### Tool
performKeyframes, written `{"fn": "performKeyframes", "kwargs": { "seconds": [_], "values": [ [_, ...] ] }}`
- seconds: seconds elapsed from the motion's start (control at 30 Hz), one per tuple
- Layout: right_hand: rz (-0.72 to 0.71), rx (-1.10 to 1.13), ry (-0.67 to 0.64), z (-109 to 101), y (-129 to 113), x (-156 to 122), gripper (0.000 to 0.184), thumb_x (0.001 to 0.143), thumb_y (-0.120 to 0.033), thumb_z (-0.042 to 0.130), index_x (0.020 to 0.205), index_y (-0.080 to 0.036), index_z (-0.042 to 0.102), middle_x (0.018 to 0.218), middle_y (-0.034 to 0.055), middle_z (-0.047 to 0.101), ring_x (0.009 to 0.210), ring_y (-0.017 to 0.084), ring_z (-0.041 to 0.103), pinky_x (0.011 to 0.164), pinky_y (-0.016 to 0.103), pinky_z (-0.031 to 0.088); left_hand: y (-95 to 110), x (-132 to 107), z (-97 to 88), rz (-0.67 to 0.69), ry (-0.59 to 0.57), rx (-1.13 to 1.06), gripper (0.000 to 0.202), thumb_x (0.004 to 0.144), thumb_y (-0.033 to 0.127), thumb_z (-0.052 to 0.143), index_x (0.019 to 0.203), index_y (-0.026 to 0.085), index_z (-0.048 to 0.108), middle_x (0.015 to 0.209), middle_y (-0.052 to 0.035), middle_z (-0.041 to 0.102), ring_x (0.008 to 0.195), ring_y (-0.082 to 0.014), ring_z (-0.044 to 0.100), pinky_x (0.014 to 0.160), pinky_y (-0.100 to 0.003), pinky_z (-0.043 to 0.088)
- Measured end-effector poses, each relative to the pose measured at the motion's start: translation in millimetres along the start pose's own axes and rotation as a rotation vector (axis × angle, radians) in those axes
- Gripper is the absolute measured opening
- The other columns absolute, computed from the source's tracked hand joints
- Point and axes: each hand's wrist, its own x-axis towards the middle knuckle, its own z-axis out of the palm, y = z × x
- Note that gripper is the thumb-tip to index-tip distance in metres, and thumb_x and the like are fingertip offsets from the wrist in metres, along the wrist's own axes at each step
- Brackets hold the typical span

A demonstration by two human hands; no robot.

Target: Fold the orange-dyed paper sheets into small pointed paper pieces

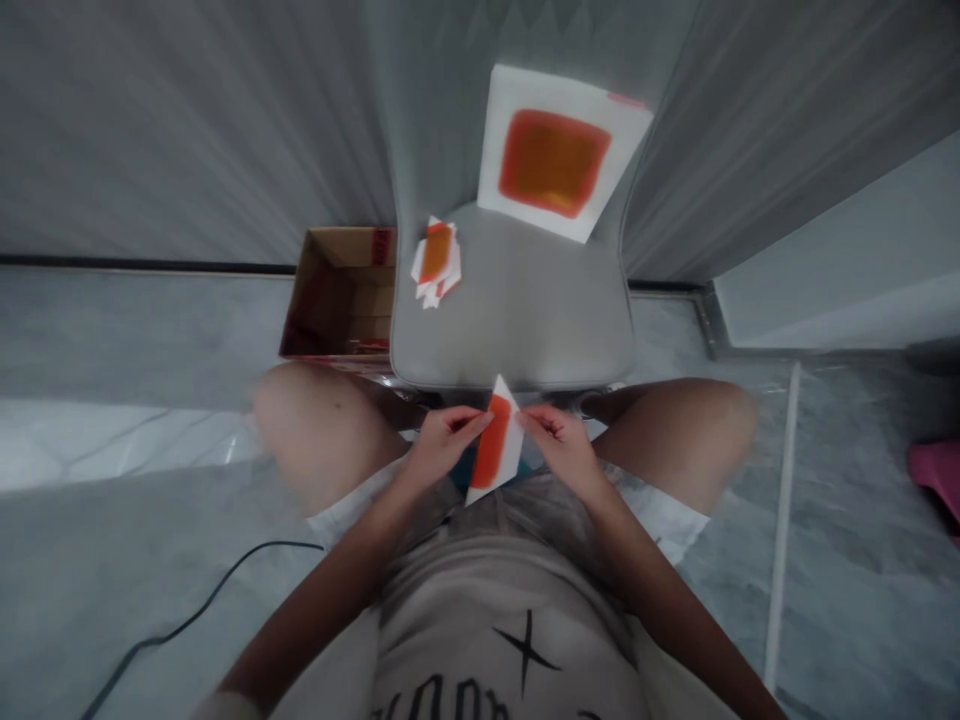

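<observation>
Over my lap, a white paper piece with an orange-red patch [493, 445] is held upright between both hands. My left hand [450, 440] pinches its left edge between thumb and fingers. On the opposite edge, my right hand [559, 445] grips it the same way. In front of me on the grey chair seat [525, 320] lies a small pile of white and orange paper pieces [436, 262]. A larger white square sheet or packet with an orange-brown square [555, 160] leans at the seat's back; blur hides its finer detail.
An open cardboard box [337, 295] stands on the floor left of the chair. A black cable [217, 590] runs over the floor at lower left. Grey curtains [187, 130] hang behind. At the right are a pale strip [784, 520] and a pink object [937, 480].
</observation>
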Motion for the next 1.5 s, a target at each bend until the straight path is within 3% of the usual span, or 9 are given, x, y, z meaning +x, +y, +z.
{"fn": "performKeyframes", "kwargs": {
  "seconds": [0.17, 0.3, 0.4, 0.73, 0.9, 1.17, 1.4, 1.5],
  "values": [
    [0.031, 0.02, 0.036, 4, -2, 1, 0.031, 0.087, -0.051, 0.067, 0.088, -0.021, 0.077, 0.082, 0.0054, 0.078, 0.072, 0.021, 0.069, 0.069, 0.033, 0.055, 1, -1, -0.9, 0.048, 0.025, 0.123, 0.039, 0.084, 0.057, 0.076, 0.086, 0.019, 0.084, 0.079, -0.0042, 0.077, 0.069, -0.017, 0.063, 0.061, -0.025, 0.046],
    [0.026, 0.017, 0.054, 0, -2, 3, 0.032, 0.088, -0.051, 0.067, 0.09, -0.021, 0.077, 0.085, 0.0061, 0.079, 0.076, 0.022, 0.07, 0.07, 0.033, 0.055, -1, -3, -2.5, -0.006, -0.087, 0.15, 0.04, 0.085, 0.057, 0.076, 0.096, 0.02, 0.085, 0.087, -0.0042, 0.079, 0.073, -0.0185, 0.065, 0.063, -0.025, 0.046],
    [0.035, 0.04, 0.043, -2, 0, 4, 0.034, 0.088, -0.054, 0.067, 0.09, -0.021, 0.077, 0.086, 0.0064, 0.078, 0.077, 0.022, 0.07, 0.069, 0.033, 0.055, -4, -3, -2.8, -0.036, -0.133, 0.125, 0.039, 0.084, 0.058, 0.077, 0.087, 0.02, 0.085, 0.082, -0.0033, 0.077, 0.068, -0.0165, 0.062, 0.061, -0.025, 0.043],
    [0.205, 0.192, -0.011, 1, 2, 7, 0.04, 0.085, -0.06, 0.069, 0.092, -0.021, 0.078, 0.086, 0.0055, 0.076, 0.076, 0.019, 0.066, 0.063, 0.029, 0.049, -5, -2, -2.6, -0.064, -0.07, 0.106, 0.04, 0.08, 0.058, 0.08, 0.083, 0.019, 0.083, 0.075, -0.0022, 0.072, 0.064, -0.0134, 0.056, 0.059, -0.024, 0.039],
    [0.204, 0.138, -0.105, 0, -4, 5, 0.035, 0.081, -0.055, 0.075, 0.077, -0.021, 0.075, 0.07, 0.0005, 0.067, 0.064, 0.014, 0.055, 0.059, 0.027, 0.041, -6, 0, -1.0, -0.049, -0.02, 0.07, 0.041, 0.079, 0.059, 0.081, 0.082, 0.019, 0.083, 0.075, -0.0024, 0.072, 0.065, -0.0139, 0.057, 0.06, -0.024, 0.04],
    [0.15, 0.103, 0.01, -2, -8, 6, 0.037, 0.082, -0.057, 0.074, 0.077, -0.02, 0.073, 0.071, 0.0005, 0.067, 0.064, 0.015, 0.055, 0.06, 0.027, 0.04, 1, -6, -3.9, -0.248, -0.217, -0.034, 0.049, 0.075, 0.064, 0.083, 0.087, 0.016, 0.082, 0.075, -0.0023, 0.071, 0.065, -0.0124, 0.056, 0.06, -0.023, 0.042],
    [0.324, 0.161, -0.096, 2, -20, 1, 0.037, 0.076, -0.057, 0.075, 0.082, -0.021, 0.078, 0.076, 0.0028, 0.07, 0.067, 0.015, 0.055, 0.059, 0.027, 0.039, -3, -5, -0.2, -0.267, -0.123, -0.076, 0.054, 0.072, 0.068, 0.083, 0.09, 0.016, 0.081, 0.079, -0.0028, 0.07, 0.065, -0.0112, 0.055, 0.06, -0.023, 0.042],
    [0.343, 0.163, -0.085, 3, -19, 1, 0.035, 0.075, -0.055, 0.075, 0.079, -0.02, 0.077, 0.073, 0.0019, 0.067, 0.066, 0.014, 0.053, 0.06, 0.028, 0.038, -2, -7, 0.2, -0.316, -0.144, -0.079, 0.055, 0.074, 0.068, 0.082, 0.092, 0.016, 0.081, 0.081, -0.0036, 0.07, 0.066, -0.0112, 0.056, 0.062, -0.023, 0.044]
  ]
}}
